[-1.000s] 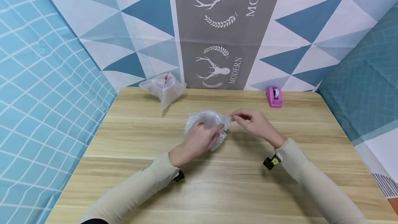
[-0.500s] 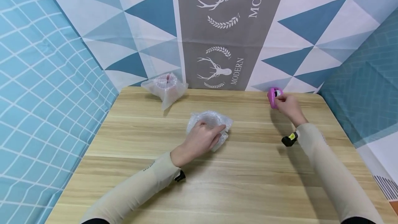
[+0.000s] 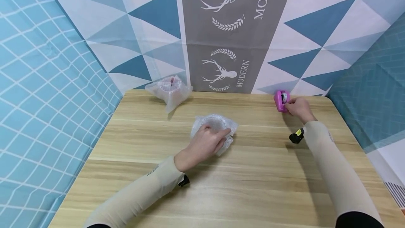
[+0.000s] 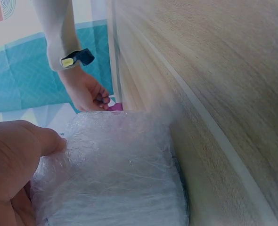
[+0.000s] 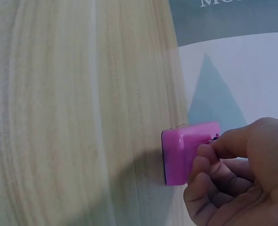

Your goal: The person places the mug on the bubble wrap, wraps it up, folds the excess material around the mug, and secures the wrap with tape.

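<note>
In the head view a bundle in clear bubble wrap (image 3: 212, 119) lies mid-table, with a loose corner of wrap at its right. My left hand (image 3: 205, 145) holds it from the near side, one finger stretched along the wrap. The left wrist view shows my thumb against the bubble-wrapped bundle (image 4: 110, 169); what is inside cannot be made out. At the back right stands a pink tape dispenser (image 3: 280, 102) with a white roll. Thumb and index finger of my right hand (image 3: 300, 109) pinch the tape at its front end. In the right wrist view the fingers partly cover the dispenser (image 5: 182, 153).
Another bubble-wrapped bundle (image 3: 171, 90), with something reddish inside, sits at the table's back left. The wooden table (image 3: 246, 192) meets a patterned cloth backdrop (image 3: 218, 34) behind. A blue gridded cloth (image 3: 50, 115) hangs along the left side.
My right hand has left the bundle's wrap corner and moved right and back to the tape dispenser, where it now pinches at the front. The left hand has stayed on the bundle.
</note>
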Demonstrator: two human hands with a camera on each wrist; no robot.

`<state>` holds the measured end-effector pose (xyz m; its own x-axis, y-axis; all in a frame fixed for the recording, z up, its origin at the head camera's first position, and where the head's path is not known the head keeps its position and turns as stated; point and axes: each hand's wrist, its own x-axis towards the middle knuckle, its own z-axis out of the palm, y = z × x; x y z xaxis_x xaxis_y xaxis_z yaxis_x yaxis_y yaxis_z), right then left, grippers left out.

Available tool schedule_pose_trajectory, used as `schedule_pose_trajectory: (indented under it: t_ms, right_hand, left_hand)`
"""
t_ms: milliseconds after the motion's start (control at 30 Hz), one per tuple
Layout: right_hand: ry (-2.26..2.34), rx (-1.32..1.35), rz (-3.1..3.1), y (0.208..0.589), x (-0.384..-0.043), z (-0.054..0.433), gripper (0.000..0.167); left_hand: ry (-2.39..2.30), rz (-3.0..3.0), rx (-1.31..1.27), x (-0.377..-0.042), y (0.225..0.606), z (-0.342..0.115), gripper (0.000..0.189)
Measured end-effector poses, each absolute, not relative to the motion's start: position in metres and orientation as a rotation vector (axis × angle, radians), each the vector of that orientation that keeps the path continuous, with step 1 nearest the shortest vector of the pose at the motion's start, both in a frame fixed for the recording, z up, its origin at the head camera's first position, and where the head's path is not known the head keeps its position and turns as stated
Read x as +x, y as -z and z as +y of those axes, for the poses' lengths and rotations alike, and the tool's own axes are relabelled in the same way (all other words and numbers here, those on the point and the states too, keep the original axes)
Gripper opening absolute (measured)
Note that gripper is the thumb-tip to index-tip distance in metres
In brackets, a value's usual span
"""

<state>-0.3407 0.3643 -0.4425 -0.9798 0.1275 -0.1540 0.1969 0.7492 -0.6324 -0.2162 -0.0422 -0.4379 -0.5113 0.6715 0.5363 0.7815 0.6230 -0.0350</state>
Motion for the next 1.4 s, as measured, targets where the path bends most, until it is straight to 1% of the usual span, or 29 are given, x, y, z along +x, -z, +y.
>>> schedule_pose_trajectory:
  t_ms: [133, 333, 400, 500, 700, 833, 967, 1200, 1267, 1300, 1400]
  right_hand:
    - [1.126, 0.298, 2.799, 0.444, -0.342, 0.366, 0.039]
    - [1.439, 0.476, 2.551, 0.444, -0.338, 0.367, 0.056]
    - [1.506, 0.528, 2.482, 0.444, -0.337, 0.368, 0.059]
    - [1.656, 0.592, 2.338, 0.441, -0.336, 0.367, 0.054]
    - [2.015, 0.693, 1.886, 0.43, -0.334, 0.366, 0.03]
    - [2.152, 0.781, 1.685, 0.426, -0.334, 0.364, 0.026]
    - [2.127, 0.799, 1.753, 0.426, -0.332, 0.36, 0.024]
    - [2.287, 0.801, 1.64, 0.425, -0.328, 0.352, 0.027]
    - [2.243, 0.821, 1.732, 0.425, -0.327, 0.347, 0.027]
    - [2.209, 0.832, 1.787, 0.426, -0.327, 0.345, 0.03]
    - [2.04, 0.797, 1.982, 0.426, -0.325, 0.34, 0.047]
  left_hand:
    - [0.271, -2.334, -1.137, -0.216, 0.439, -0.042, 0.031]
    - [0.275, -2.338, -1.142, -0.215, 0.438, -0.041, 0.031]
    - [0.272, -2.341, -1.142, -0.215, 0.438, -0.041, 0.031]
    - [0.268, -2.345, -1.14, -0.214, 0.437, -0.041, 0.03]
    - [0.279, -2.34, -1.143, -0.215, 0.436, -0.041, 0.031]
    - [0.273, -2.337, -1.139, -0.215, 0.437, -0.041, 0.03]
    - [0.266, -2.339, -1.136, -0.215, 0.437, -0.041, 0.031]
    - [0.275, -2.332, -1.145, -0.216, 0.437, -0.041, 0.031]
    - [0.277, -2.331, -1.146, -0.216, 0.438, -0.042, 0.031]
    - [0.279, -2.33, -1.144, -0.216, 0.438, -0.042, 0.031]
    - [0.281, -2.332, -1.149, -0.216, 0.438, -0.042, 0.031]
